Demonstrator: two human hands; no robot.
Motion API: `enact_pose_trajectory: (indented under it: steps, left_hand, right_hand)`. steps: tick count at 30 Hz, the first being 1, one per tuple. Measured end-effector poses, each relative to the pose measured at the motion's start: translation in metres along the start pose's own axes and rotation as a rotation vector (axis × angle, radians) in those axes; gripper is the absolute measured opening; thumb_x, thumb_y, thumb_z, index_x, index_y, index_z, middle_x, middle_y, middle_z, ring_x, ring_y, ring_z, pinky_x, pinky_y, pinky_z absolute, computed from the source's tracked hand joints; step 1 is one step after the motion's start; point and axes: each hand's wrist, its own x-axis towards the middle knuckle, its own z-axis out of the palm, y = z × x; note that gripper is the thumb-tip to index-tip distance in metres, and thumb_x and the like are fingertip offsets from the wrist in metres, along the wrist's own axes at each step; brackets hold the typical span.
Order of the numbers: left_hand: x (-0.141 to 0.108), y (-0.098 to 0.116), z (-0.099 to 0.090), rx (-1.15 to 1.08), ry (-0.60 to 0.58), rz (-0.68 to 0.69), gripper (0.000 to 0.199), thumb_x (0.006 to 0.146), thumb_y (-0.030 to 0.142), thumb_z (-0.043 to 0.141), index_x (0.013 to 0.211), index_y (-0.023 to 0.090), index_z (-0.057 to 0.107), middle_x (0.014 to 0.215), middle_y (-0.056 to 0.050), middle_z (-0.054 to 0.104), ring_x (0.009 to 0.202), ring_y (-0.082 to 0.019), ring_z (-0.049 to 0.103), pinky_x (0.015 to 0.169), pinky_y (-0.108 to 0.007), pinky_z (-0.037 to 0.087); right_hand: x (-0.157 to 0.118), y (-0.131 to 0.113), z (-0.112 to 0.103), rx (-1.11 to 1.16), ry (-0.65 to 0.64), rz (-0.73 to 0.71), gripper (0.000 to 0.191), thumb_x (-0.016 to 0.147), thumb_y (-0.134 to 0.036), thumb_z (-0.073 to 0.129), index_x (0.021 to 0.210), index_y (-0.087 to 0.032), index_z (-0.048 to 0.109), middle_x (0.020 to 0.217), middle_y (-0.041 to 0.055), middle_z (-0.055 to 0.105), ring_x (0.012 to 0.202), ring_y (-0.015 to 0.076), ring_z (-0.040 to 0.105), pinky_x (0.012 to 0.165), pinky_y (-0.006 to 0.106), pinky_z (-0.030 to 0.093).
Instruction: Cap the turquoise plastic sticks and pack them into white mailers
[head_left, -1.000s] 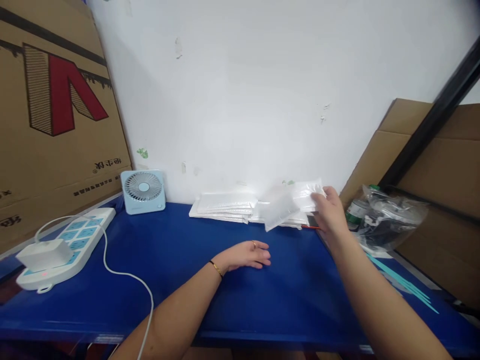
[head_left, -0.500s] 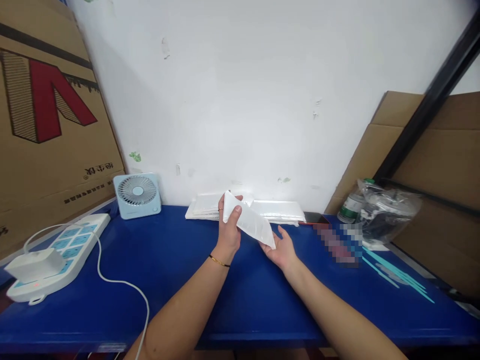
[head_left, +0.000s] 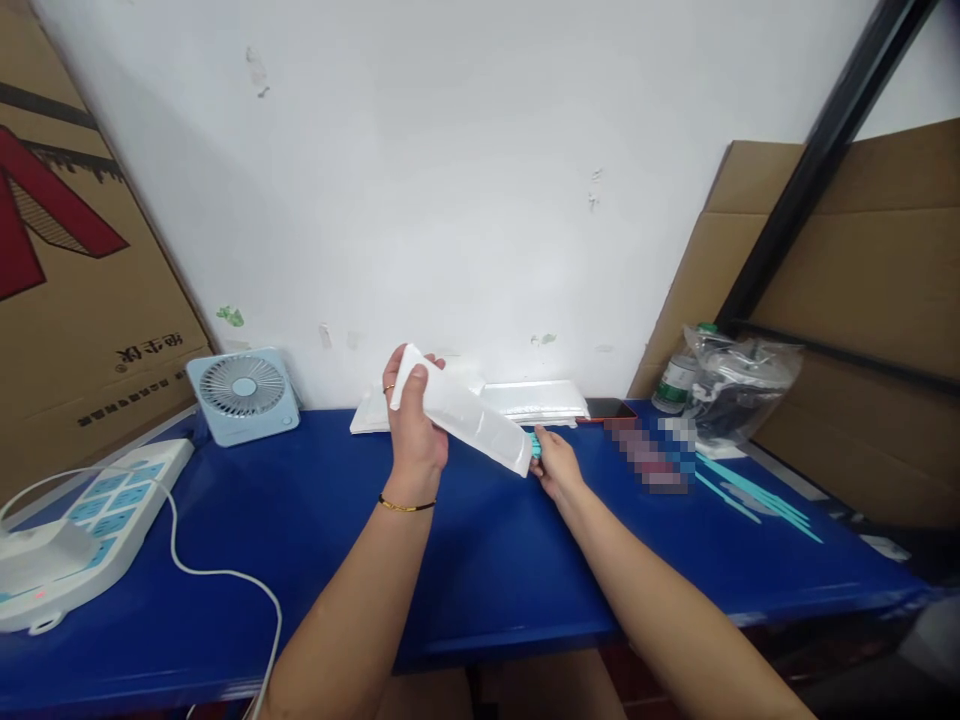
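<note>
My left hand point(head_left: 415, 410) is closed around the upper left end of a long white sleeve-like pouch point(head_left: 472, 415), the thumb pressed on its front. The pouch slants down to the right above the table. At its lower right end, a short turquoise bundle point(head_left: 535, 446) sticks out, its kind hard to make out. My right hand point(head_left: 556, 464) pinches this turquoise bundle, and its far fingers are partly hidden. Behind the hands, flat white padded packs point(head_left: 540, 400) lie stacked against the wall.
On the left stand a light blue fan point(head_left: 244, 395) and a white power strip point(head_left: 112, 520) with a cable. To the right are a phone point(head_left: 607, 409), turquoise strips point(head_left: 765, 490), a bottle point(head_left: 675, 385) and a clear plastic bag point(head_left: 742, 390). Cardboard boxes flank the blue table point(head_left: 495, 560).
The view has shifted right. The pouch now slants with its full length showing. My right hand has gone from open under the pouch's end to pinching a turquoise bundle there.
</note>
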Motion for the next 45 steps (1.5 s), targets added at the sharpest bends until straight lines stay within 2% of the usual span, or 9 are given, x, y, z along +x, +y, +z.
enact_pose_trajectory:
  steps: [5, 9, 19, 25, 31, 36, 38, 41, 45]
  left_hand:
    - [0.007, -0.007, -0.042, -0.011, 0.241, -0.020, 0.048, 0.072, 0.038, 0.063, 0.116, 0.025, 0.049, 0.098, -0.003, 0.061, 0.097, -0.017, 0.061, 0.091, -0.033, 0.044]
    - [0.015, 0.004, -0.060, 0.033, 0.284, -0.027, 0.046, 0.072, 0.039, 0.063, 0.114, 0.025, 0.049, 0.096, -0.002, 0.062, 0.096, -0.017, 0.062, 0.089, -0.033, 0.046]
    - [0.019, 0.077, -0.045, 0.232, -0.065, 0.274, 0.044, 0.071, 0.044, 0.063, 0.111, 0.027, 0.053, 0.101, -0.003, 0.060, 0.098, -0.022, 0.060, 0.089, -0.038, 0.048]
    - [0.008, 0.091, -0.027, 0.420, -0.238, 0.438, 0.056, 0.066, 0.047, 0.069, 0.116, 0.028, 0.050, 0.104, -0.004, 0.058, 0.101, -0.023, 0.057, 0.095, -0.041, 0.044]
    - [0.017, 0.063, -0.057, 0.971, -0.376, 0.377, 0.073, 0.058, 0.041, 0.075, 0.124, 0.021, 0.048, 0.116, -0.009, 0.057, 0.109, -0.028, 0.052, 0.100, -0.045, 0.036]
    - [0.030, 0.021, -0.119, 1.766, -0.604, 0.037, 0.079, 0.061, 0.049, 0.069, 0.130, 0.021, 0.045, 0.118, -0.015, 0.057, 0.113, -0.037, 0.050, 0.098, -0.054, 0.031]
    - [0.028, 0.008, -0.133, 1.944, -0.725, -0.122, 0.098, 0.050, 0.051, 0.074, 0.136, 0.021, 0.038, 0.131, -0.019, 0.048, 0.125, -0.041, 0.037, 0.102, -0.060, 0.021]
    - [0.016, -0.007, -0.130, 1.994, -0.868, -0.079, 0.115, 0.047, 0.062, 0.072, 0.143, 0.019, 0.025, 0.149, -0.019, 0.019, 0.137, -0.040, 0.004, 0.106, -0.059, 0.005]
    - [-0.006, -0.037, -0.109, 1.795, -1.184, -0.066, 0.074, 0.082, 0.061, 0.039, 0.143, 0.021, 0.025, 0.152, -0.009, 0.014, 0.140, -0.027, 0.000, 0.111, -0.050, 0.004]
  right_hand:
    - [0.015, -0.007, -0.035, -0.528, 0.101, -0.163, 0.032, 0.082, -0.050, 0.047, 0.069, -0.021, 0.048, 0.042, -0.0053, 0.046, 0.033, 0.0116, 0.046, 0.033, 0.022, 0.034]
    - [0.017, -0.014, -0.047, -0.792, 0.093, -0.212, 0.032, 0.081, -0.049, 0.047, 0.070, -0.021, 0.056, 0.041, -0.0028, 0.050, 0.039, 0.0150, 0.051, 0.047, 0.026, 0.041]
    - [0.021, -0.018, -0.050, -1.041, 0.045, -0.267, 0.028, 0.077, -0.045, 0.054, 0.076, -0.019, 0.064, 0.077, 0.0061, 0.064, 0.080, 0.0219, 0.058, 0.070, 0.029, 0.041]
    - [0.019, -0.021, -0.054, -1.014, -0.014, -0.296, 0.026, 0.073, -0.046, 0.060, 0.076, -0.021, 0.069, 0.079, 0.0073, 0.063, 0.082, 0.0240, 0.057, 0.076, 0.033, 0.042]
    - [0.012, -0.039, -0.069, -0.956, -0.121, -0.303, 0.039, 0.064, -0.054, 0.068, 0.088, -0.024, 0.072, 0.105, 0.0100, 0.060, 0.102, 0.0294, 0.052, 0.092, 0.039, 0.038]
    - [0.004, -0.065, -0.093, -0.988, -0.637, -0.346, 0.097, 0.045, -0.047, 0.082, 0.133, -0.033, 0.044, 0.146, 0.0063, 0.031, 0.134, 0.0346, 0.020, 0.106, 0.050, 0.021]
    - [0.004, -0.067, -0.099, -1.044, -0.764, -0.323, 0.111, 0.041, -0.046, 0.083, 0.140, -0.033, 0.033, 0.150, 0.0072, 0.023, 0.137, 0.0355, 0.012, 0.108, 0.053, 0.015]
    - [0.007, -0.061, -0.098, -1.084, -0.818, -0.339, 0.117, 0.039, -0.047, 0.083, 0.142, -0.032, 0.029, 0.151, 0.0080, 0.021, 0.138, 0.0364, 0.008, 0.109, 0.055, 0.007]
    - [0.006, -0.046, -0.087, -1.109, -0.821, -0.398, 0.112, 0.043, -0.052, 0.081, 0.141, -0.034, 0.029, 0.151, 0.0059, 0.022, 0.138, 0.0365, 0.008, 0.108, 0.055, 0.001]
